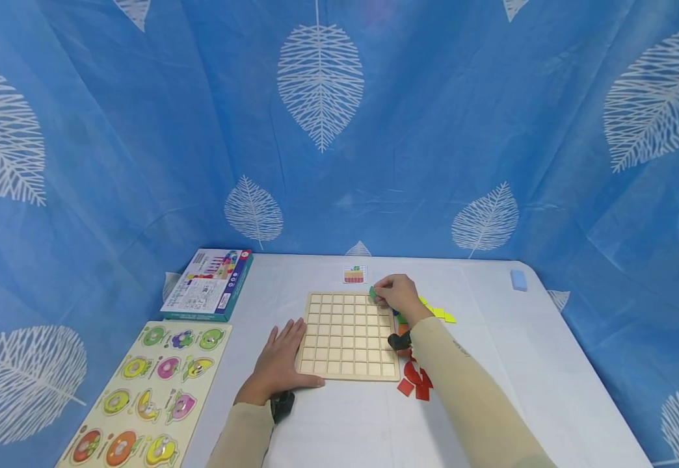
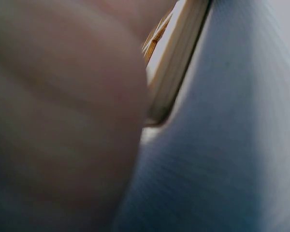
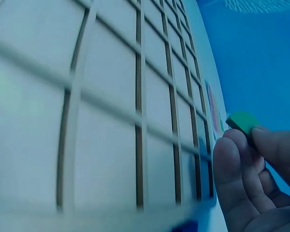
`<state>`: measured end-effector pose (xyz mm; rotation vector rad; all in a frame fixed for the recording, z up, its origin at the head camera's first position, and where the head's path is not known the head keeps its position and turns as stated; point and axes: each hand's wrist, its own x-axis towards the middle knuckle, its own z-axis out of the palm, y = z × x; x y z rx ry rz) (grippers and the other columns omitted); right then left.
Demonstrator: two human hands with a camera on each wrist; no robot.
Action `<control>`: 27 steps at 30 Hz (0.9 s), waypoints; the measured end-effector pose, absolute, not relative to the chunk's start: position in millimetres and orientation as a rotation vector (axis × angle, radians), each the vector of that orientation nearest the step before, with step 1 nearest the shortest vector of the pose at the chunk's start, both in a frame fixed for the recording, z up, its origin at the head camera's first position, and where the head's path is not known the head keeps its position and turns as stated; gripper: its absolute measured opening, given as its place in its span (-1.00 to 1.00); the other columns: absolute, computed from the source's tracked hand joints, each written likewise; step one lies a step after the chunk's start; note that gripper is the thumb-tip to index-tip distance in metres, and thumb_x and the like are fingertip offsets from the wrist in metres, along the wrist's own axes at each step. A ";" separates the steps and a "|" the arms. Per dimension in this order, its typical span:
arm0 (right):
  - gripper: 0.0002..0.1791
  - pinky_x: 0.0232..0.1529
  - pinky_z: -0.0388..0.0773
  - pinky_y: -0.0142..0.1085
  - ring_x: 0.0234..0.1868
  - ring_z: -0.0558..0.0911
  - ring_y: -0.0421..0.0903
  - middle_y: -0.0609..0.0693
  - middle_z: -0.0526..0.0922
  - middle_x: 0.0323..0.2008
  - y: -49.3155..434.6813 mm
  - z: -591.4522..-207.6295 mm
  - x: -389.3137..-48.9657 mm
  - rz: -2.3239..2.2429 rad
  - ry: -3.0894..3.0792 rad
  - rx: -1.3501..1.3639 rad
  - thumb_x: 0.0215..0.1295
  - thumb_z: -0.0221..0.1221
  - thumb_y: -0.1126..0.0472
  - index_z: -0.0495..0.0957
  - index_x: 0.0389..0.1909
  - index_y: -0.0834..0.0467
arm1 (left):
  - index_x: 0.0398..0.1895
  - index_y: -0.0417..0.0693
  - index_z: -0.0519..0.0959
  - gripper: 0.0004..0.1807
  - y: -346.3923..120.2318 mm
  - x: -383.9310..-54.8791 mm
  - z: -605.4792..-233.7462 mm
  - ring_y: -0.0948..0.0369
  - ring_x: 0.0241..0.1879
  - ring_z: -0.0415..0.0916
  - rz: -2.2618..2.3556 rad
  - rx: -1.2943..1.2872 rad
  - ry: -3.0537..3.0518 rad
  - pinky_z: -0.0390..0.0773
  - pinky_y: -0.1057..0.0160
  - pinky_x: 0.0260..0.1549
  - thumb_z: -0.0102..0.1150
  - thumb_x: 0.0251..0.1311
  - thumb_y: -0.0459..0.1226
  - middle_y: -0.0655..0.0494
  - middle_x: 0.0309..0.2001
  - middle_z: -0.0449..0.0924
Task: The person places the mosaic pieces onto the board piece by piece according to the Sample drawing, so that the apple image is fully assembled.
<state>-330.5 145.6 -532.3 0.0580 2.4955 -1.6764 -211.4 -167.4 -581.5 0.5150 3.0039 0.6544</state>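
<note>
A square wooden grid board [image 1: 348, 336] lies on the white table, its cells bare. My left hand [image 1: 281, 357] rests flat at the board's left edge, fingers spread and the thumb along the lower left corner. In the left wrist view, the blurred hand [image 2: 63, 116] covers much of the board's corner [image 2: 171, 72]. My right hand [image 1: 399, 296] pinches a small green tile [image 3: 244, 122] with a curved side between thumb and fingertips. It is over the board's far right corner. In the right wrist view, the tile is held up beyond the grid [image 3: 111, 111].
Red tiles [image 1: 415, 380] and yellow tiles [image 1: 439, 314] lie right of the board, partly under the right arm. A picture card [image 1: 354, 274] sits behind it. To the left are a boxed game [image 1: 207, 284] and a fruit puzzle board [image 1: 146, 396]. A blue block [image 1: 518, 280] stands far right.
</note>
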 end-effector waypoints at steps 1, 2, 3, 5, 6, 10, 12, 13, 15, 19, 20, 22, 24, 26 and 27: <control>-0.88 -0.24 0.76 -0.16 -0.28 0.78 0.04 0.14 0.74 -0.26 142.8 -532.9 -330.7 -1.671 2.497 0.043 0.50 0.28 0.32 0.71 -0.10 0.30 | 0.66 -0.20 0.16 0.54 -167.5 -211.3 -581.4 -0.04 0.63 -0.08 0.653 0.515 3.004 -0.20 -0.17 0.56 0.45 -0.33 0.53 -0.07 0.64 0.11; -0.88 -0.24 0.76 -0.16 -0.27 0.78 0.04 0.14 0.74 -0.26 140.0 -533.5 -330.8 -1.673 2.491 0.034 0.50 0.28 0.32 0.71 -0.10 0.30 | 0.66 -0.20 0.16 0.54 -167.5 -211.1 -581.1 -0.04 0.63 -0.08 0.652 0.515 3.003 -0.21 -0.17 0.56 0.45 -0.33 0.53 -0.07 0.64 0.11; -0.89 -0.24 0.76 -0.17 -0.27 0.78 0.04 0.14 0.74 -0.27 137.2 -534.1 -331.0 -1.678 2.485 0.026 0.50 0.28 0.33 0.70 -0.10 0.31 | 0.66 -0.20 0.16 0.54 -167.6 -211.1 -581.2 -0.04 0.63 -0.08 0.650 0.517 3.004 -0.20 -0.17 0.56 0.44 -0.33 0.53 -0.07 0.64 0.12; -0.90 -0.23 0.76 -0.17 -0.26 0.78 0.05 0.16 0.73 -0.26 131.5 -534.1 -330.4 -1.698 2.465 0.013 0.50 0.27 0.35 0.70 -0.11 0.32 | 0.66 -0.20 0.16 0.53 -167.4 -211.1 -580.5 -0.05 0.63 -0.08 0.652 0.521 3.002 -0.20 -0.17 0.55 0.44 -0.32 0.53 -0.07 0.63 0.12; -0.90 -0.23 0.77 -0.17 -0.26 0.78 0.06 0.17 0.73 -0.26 128.6 -533.8 -330.1 -1.713 2.449 0.013 0.50 0.27 0.36 0.69 -0.11 0.33 | 0.66 -0.21 0.16 0.53 -167.4 -211.1 -580.2 -0.05 0.63 -0.08 0.652 0.523 3.002 -0.19 -0.18 0.55 0.44 -0.32 0.53 -0.08 0.63 0.12; -0.91 -0.25 0.77 -0.16 -0.28 0.78 0.07 0.18 0.72 -0.29 118.6 -534.8 -329.4 -1.740 2.415 0.034 0.49 0.26 0.38 0.68 -0.12 0.34 | 0.66 -0.21 0.16 0.53 -167.4 -211.2 -578.5 -0.05 0.63 -0.08 0.648 0.527 2.998 -0.20 -0.17 0.55 0.45 -0.31 0.53 -0.08 0.63 0.12; -0.92 -0.26 0.77 -0.17 -0.30 0.78 0.05 0.18 0.73 -0.32 114.2 -535.9 -329.6 -1.746 2.404 0.064 0.49 0.26 0.37 0.68 -0.14 0.33 | 0.66 -0.21 0.15 0.53 -167.7 -211.3 -578.1 -0.04 0.63 -0.09 0.642 0.526 2.996 -0.21 -0.17 0.56 0.45 -0.31 0.53 -0.07 0.64 0.11; -0.92 -0.27 0.77 -0.18 -0.32 0.78 0.04 0.18 0.73 -0.33 112.1 -536.7 -329.8 -1.752 2.397 0.086 0.49 0.27 0.37 0.69 -0.14 0.33 | 0.66 -0.21 0.15 0.53 -167.9 -211.4 -578.4 -0.05 0.63 -0.09 0.640 0.526 2.997 -0.20 -0.17 0.56 0.45 -0.31 0.53 -0.08 0.64 0.11; -0.92 -0.29 0.77 -0.20 -0.35 0.78 0.03 0.18 0.74 -0.35 107.9 -537.6 -329.9 -1.759 2.388 0.132 0.48 0.27 0.37 0.69 -0.15 0.32 | 0.66 -0.22 0.15 0.53 -168.2 -211.6 -579.0 -0.05 0.63 -0.08 0.635 0.525 2.998 -0.20 -0.17 0.56 0.44 -0.31 0.53 -0.08 0.64 0.11; -0.89 -0.31 0.77 -0.21 -0.38 0.79 0.03 0.21 0.76 -0.37 98.5 -536.1 -329.8 -1.797 2.347 0.226 0.47 0.28 0.36 0.71 -0.14 0.34 | 0.66 -0.21 0.16 0.54 -168.4 -211.9 -580.2 -0.05 0.63 -0.07 0.629 0.521 3.001 -0.19 -0.17 0.55 0.43 -0.31 0.54 -0.08 0.63 0.12; -0.88 -0.32 0.77 -0.20 -0.39 0.79 0.04 0.23 0.76 -0.37 96.4 -535.2 -329.4 -1.813 2.332 0.244 0.46 0.28 0.37 0.71 -0.13 0.36 | 0.66 -0.21 0.16 0.54 -168.4 -211.9 -580.1 -0.05 0.63 -0.08 0.625 0.519 3.001 -0.19 -0.17 0.56 0.43 -0.32 0.55 -0.08 0.63 0.12; -0.86 -0.31 0.78 -0.18 -0.39 0.80 0.05 0.26 0.76 -0.38 92.4 -533.6 -328.5 -1.853 2.290 0.287 0.45 0.26 0.38 0.72 -0.11 0.39 | 0.66 -0.21 0.16 0.55 -168.2 -211.9 -580.2 -0.06 0.63 -0.08 0.622 0.515 3.003 -0.20 -0.17 0.56 0.42 -0.32 0.56 -0.08 0.63 0.11; -0.83 -0.30 0.78 -0.16 -0.41 0.80 0.06 0.28 0.76 -0.38 89.1 -532.4 -327.5 -1.885 2.257 0.326 0.42 0.25 0.40 0.72 -0.10 0.41 | 0.66 -0.21 0.16 0.55 -168.2 -211.8 -580.3 -0.06 0.63 -0.08 0.620 0.513 3.006 -0.20 -0.17 0.56 0.43 -0.33 0.56 -0.08 0.63 0.12; -0.81 -0.30 0.78 -0.15 -0.43 0.80 0.06 0.29 0.76 -0.38 86.7 -531.8 -326.4 -1.892 2.246 0.360 0.39 0.23 0.41 0.73 -0.10 0.41 | 0.66 -0.21 0.16 0.55 -168.2 -211.7 -581.1 -0.06 0.63 -0.07 0.618 0.515 3.009 -0.19 -0.18 0.55 0.43 -0.33 0.56 -0.08 0.63 0.12; -0.81 -0.29 0.78 -0.15 -0.44 0.80 0.05 0.29 0.76 -0.39 85.5 -532.0 -326.1 -1.891 2.246 0.376 0.38 0.22 0.41 0.73 -0.10 0.41 | 0.66 -0.21 0.16 0.55 -168.3 -211.6 -581.4 -0.05 0.63 -0.07 0.616 0.518 3.011 -0.18 -0.18 0.55 0.42 -0.33 0.57 -0.08 0.63 0.12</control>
